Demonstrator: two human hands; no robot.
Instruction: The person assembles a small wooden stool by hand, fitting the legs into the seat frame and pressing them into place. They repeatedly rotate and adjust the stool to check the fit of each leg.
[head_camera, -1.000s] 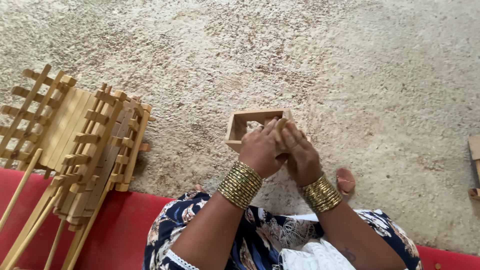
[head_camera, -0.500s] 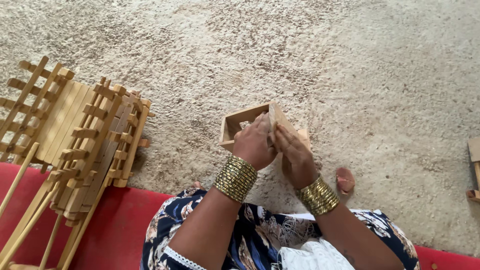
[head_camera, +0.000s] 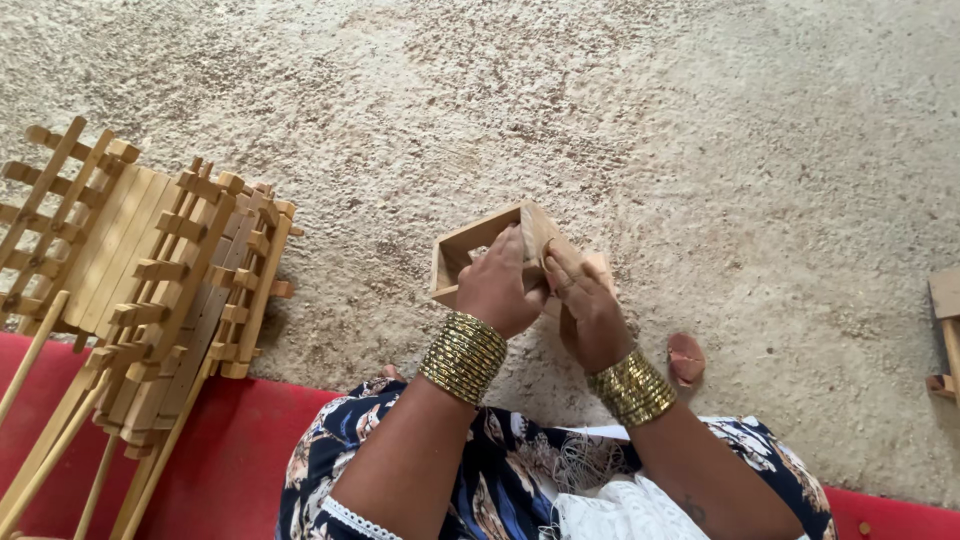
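Head view: your left hand (head_camera: 497, 290) and right hand (head_camera: 585, 315) were both clamped on the small wooden frame (head_camera: 480, 250), tilted mid-assembly; seating the joint likely needed firm pressure.

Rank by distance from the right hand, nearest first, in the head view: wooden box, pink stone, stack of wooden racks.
1. Wooden box: held in the right hand.
2. Pink stone: on the ground just right.
3. Stack of wooden racks: far left.

Both forearms reach forward, bent wrists close together. The left hand (head_camera: 497, 290) curls, fingers closed in a grip; the right hand (head_camera: 585, 312) beside it, fingers pressed forward.
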